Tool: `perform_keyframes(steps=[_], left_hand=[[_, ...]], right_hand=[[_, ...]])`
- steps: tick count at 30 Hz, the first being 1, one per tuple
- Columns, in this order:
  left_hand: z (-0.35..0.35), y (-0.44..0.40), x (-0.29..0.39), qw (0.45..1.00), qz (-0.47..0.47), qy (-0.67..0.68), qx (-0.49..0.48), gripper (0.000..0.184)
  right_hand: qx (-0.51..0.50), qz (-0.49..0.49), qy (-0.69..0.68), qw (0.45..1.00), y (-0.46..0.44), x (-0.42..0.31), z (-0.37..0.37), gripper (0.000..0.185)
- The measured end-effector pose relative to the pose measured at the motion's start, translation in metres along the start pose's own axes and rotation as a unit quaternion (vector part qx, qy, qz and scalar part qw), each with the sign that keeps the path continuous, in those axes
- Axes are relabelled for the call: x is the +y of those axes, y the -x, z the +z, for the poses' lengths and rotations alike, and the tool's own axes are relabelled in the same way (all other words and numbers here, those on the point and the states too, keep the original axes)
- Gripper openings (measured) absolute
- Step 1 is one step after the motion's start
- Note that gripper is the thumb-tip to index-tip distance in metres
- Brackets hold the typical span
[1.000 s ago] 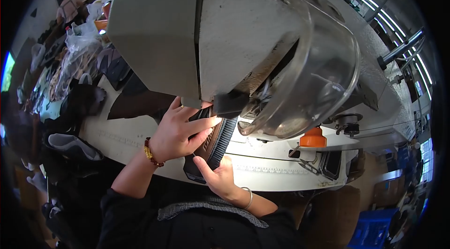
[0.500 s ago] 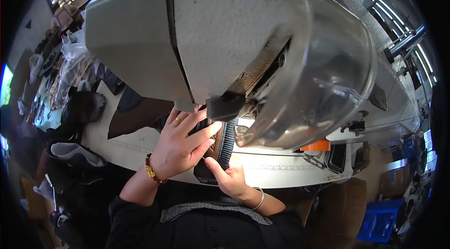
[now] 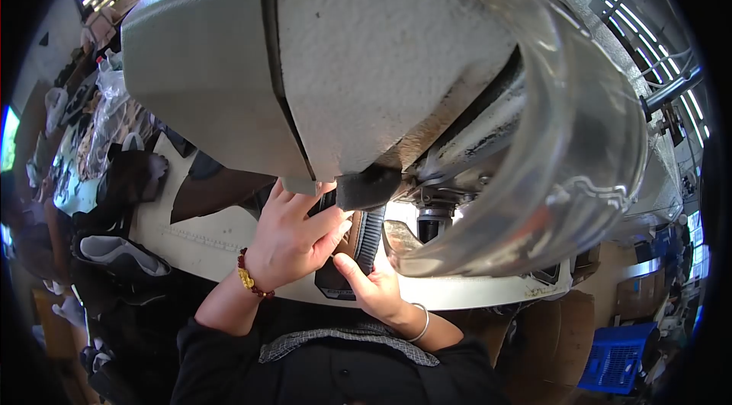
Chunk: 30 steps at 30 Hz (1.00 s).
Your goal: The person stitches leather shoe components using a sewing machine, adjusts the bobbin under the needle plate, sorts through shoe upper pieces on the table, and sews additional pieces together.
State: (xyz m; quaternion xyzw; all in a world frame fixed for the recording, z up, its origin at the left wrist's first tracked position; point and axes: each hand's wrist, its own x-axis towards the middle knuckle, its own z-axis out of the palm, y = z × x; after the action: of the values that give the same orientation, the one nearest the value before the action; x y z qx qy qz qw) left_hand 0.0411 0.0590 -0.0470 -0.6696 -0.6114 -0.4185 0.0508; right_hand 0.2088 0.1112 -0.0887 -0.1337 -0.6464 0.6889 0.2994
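A dark shoe [image 3: 335, 281] with brown parts and a ribbed black side strip [image 3: 371, 233] lies under the head of a large white stitching machine [image 3: 381, 69]. My left hand [image 3: 293, 233] grips it from the left, fingers bent over its top; the fingertips disappear under the machine head. On the near right side my right hand [image 3: 374, 287] holds the shoe, thumb on top and the other fingers mostly hidden. The shoe's far end is covered by the machine and a black block [image 3: 369, 188].
A clear curved guard [image 3: 587, 153] bulges at the right of the machine head. Dark brown material [image 3: 217, 195] lies on the white worktable [image 3: 457, 290]. Shoes, including a grey-lined one [image 3: 126, 252], and plastic bags crowd the left. A blue crate [image 3: 618, 359] stands low right.
The machine head and guard appear larger and shifted in view, the guard now covering the orange item on the right. Both hands keep nearly the same hold on the shoe.
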Motion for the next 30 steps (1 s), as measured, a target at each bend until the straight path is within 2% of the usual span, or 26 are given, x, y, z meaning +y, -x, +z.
perform_keyframes(steps=[1, 6, 9, 12, 14, 17, 21, 26, 27, 30], left_hand=[[0.001, 0.002, -0.003, 1.0, -0.01, 0.016, -0.004, 0.016], [-0.006, -0.006, 0.002, 1.0, 0.005, -0.009, -0.027, 0.018], [-0.017, -0.012, 0.021, 0.994, 0.053, -0.09, -0.033, 0.021], [-0.016, -0.009, 0.019, 0.994, 0.065, -0.09, -0.024, 0.022], [-0.008, -0.005, 0.012, 0.999, 0.018, -0.025, -0.025, 0.022], [-0.004, -0.002, 0.002, 0.999, -0.003, 0.029, -0.032, 0.02], [-0.01, -0.009, 0.001, 0.998, 0.032, -0.033, -0.041, 0.021], [-0.008, -0.015, 0.003, 0.999, -0.006, -0.036, -0.039, 0.024], [-0.009, -0.016, 0.003, 0.998, -0.003, -0.044, -0.044, 0.024], [-0.013, -0.019, 0.006, 0.998, 0.003, -0.041, -0.055, 0.023]], right_hand=[[0.0, 0.015, 0.029, 0.999, -0.002, 0.005, -0.003, 0.048], [-0.005, -0.042, 0.007, 0.999, -0.005, 0.011, -0.007, 0.046], [0.004, 0.005, -0.047, 0.999, -0.004, 0.009, -0.006, 0.045], [-0.014, -0.02, -0.03, 0.999, -0.006, 0.012, -0.009, 0.045], [-0.005, 0.001, -0.043, 0.999, -0.008, 0.013, -0.01, 0.046], [-0.017, 0.038, -0.071, 0.997, -0.011, 0.015, -0.013, 0.046], [-0.011, 0.006, -0.013, 1.0, -0.016, 0.022, -0.016, 0.042], [0.019, 0.1, -0.112, 0.988, -0.029, -0.018, -0.015, 0.029], [0.019, 0.097, -0.085, 0.991, -0.03, -0.022, -0.017, 0.027], [0.053, 0.12, -0.144, 0.981, -0.03, -0.017, -0.013, 0.025]])
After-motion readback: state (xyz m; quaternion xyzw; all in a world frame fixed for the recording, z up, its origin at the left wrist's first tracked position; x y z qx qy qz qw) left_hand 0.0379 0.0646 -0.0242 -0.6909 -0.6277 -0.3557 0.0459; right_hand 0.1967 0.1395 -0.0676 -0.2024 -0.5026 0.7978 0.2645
